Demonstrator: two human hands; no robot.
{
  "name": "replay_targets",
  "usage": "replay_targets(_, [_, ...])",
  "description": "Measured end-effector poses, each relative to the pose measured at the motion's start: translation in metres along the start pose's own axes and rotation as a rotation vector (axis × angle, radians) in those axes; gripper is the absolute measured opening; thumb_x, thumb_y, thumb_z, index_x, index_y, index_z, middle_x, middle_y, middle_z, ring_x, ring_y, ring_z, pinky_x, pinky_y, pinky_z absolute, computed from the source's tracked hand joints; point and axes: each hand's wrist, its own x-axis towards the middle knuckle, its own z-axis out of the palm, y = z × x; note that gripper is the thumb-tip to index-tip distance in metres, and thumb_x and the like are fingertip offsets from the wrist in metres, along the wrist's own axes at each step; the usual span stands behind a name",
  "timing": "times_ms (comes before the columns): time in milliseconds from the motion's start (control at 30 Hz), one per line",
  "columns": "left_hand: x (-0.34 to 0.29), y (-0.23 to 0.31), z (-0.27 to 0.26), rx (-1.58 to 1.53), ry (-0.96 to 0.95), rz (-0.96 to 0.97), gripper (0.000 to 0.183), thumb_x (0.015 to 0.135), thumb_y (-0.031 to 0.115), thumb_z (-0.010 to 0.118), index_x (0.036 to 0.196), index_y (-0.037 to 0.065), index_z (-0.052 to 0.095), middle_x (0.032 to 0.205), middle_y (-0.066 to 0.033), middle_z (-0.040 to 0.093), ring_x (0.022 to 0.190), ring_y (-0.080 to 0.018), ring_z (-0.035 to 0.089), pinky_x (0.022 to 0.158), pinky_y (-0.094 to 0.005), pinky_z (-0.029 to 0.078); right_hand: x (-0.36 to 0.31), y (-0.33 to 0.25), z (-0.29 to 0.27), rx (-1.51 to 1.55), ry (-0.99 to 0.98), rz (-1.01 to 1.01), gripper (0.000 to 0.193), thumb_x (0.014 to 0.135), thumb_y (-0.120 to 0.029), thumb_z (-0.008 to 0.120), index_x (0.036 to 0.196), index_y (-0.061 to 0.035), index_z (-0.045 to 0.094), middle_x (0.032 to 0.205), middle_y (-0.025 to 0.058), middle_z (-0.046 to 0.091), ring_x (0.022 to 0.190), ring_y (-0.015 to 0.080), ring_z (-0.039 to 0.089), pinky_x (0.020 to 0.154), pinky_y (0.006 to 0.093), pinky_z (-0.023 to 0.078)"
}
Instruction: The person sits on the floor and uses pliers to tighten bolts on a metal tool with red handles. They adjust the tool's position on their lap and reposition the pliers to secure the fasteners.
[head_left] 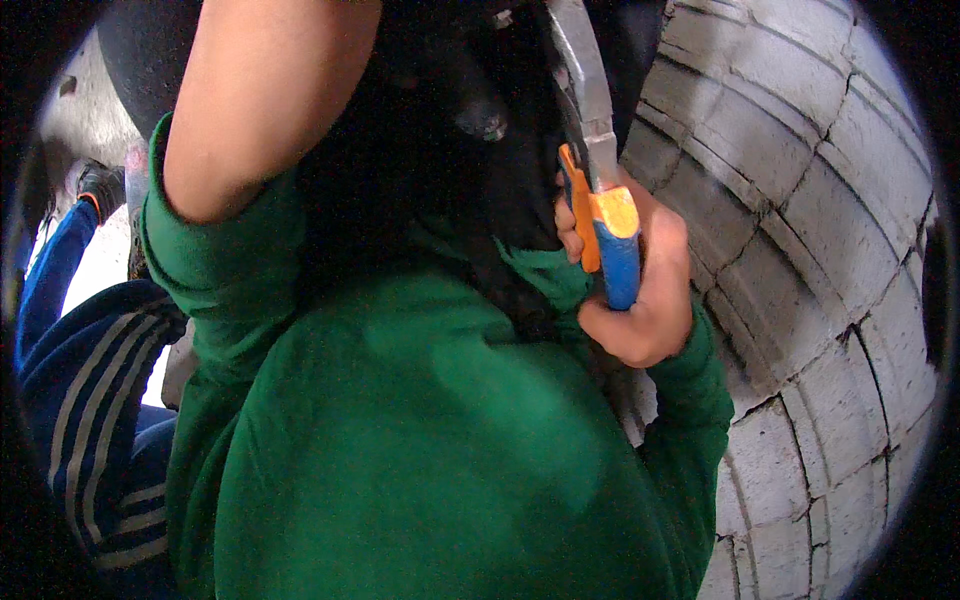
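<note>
My right hand is wrapped round the handles of large pliers with blue and orange grips. The tool points upward. Its long grey metal head runs past the top edge, so the jaw tips are out of sight. Across the upper left goes my bare left forearm, its green sleeve pushed up to the elbow. The left hand lies beyond the picture. Between the arms is a black, deeply shadowed area, where a small metal end catches some light; what it belongs to is too dark to tell.
Pale grey blocks with cracked joints curve along the right side. At the left are a leg in dark blue trousers with pale stripes and a dark shoe; whose they are I cannot tell. A dark rounded shape stands at upper left.
</note>
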Motion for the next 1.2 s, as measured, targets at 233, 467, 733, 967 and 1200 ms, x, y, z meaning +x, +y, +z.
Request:
replay_targets(233, [0.003, 0.008, 0.002, -0.166, -0.054, -0.137, 0.05, 0.08, 0.025, 0.07, 0.115, -0.009, 0.057, 0.091, -0.015, 0.064, 0.078, -0.0218, 0.063, 0.076, -0.0316, 0.051, 0.004, -0.002, -0.017, -0.282, -0.043, -0.026, 0.082, 0.059, 0.003, 0.06, 0.135, 0.0148, 0.035, 0.126, 0.0266, 0.054, 0.122, 0.0332, 0.053, 0.107, 0.0379, 0.036])
replay_targets(467, [0.026, -0.037, -0.024, -0.184, -0.271, -0.105, 0.04, 0.083, 0.021, 0.069, 0.116, 0.0, 0.061, 0.095, -0.0052, 0.066, 0.085, -0.0153, 0.061, 0.079, -0.0268, 0.046, 0.002, 0.0, -0.024, 0.067, -0.114, 0.089, 0.079, 0.05, -0.004, 0.051, 0.129, 0.0042, 0.047, 0.095, 0.005, 0.051, 0.081, 0.0134, 0.047, 0.079, 0.0245, 0.04])
replay_targets(733, [0.027, -0.035, -0.017, -0.074, -0.221, -0.103, 0.057, 0.082, 0.021, 0.072, 0.128, -0.005, 0.052, 0.106, -0.0111, 0.066, 0.093, -0.0194, 0.064, 0.086, -0.0301, 0.049, 0.004, 0.001, -0.038, 0.315, -0.313, 0.106, 0.087, 0.052, -0.004, 0.049, 0.139, -0.0012, 0.042, 0.114, 0.009, 0.056, 0.103, 0.0192, 0.053, 0.097, 0.0313, 0.04])
replay_targets(967, [0.024, -0.027, -0.013, -0.072, -0.243, -0.113, 0.055, 0.083, 0.023, 0.07, 0.126, -0.006, 0.052, 0.104, -0.0117, 0.066, 0.091, -0.0195, 0.064, 0.085, -0.0304, 0.049, -0.001, -0.012, -0.039, 0.06, -0.293, 0.068, 0.085, 0.053, 0.001, 0.048, 0.138, 0.001, 0.04, 0.116, 0.0123, 0.056, 0.102, 0.0185, 0.054, 0.097, 0.0314, 0.04])
replay_targets(1200, [0.038, -0.022, -0.011, 0.095, -0.372, -0.053, 0.04, 0.093, 0.033, 0.062, 0.111, -0.003, 0.064, 0.101, -0.0086, 0.067, 0.094, -0.0164, 0.062, 0.086, -0.0281, 0.047, -0.016, -0.017, -0.021, -0.371, -0.154, -0.036, 0.081, 0.057, 0.004, 0.048, 0.137, 0.0046, 0.038, 0.119, 0.0155, 0.055, 0.097, 0.0222, 0.055, 0.092, 0.0355, 0.044])
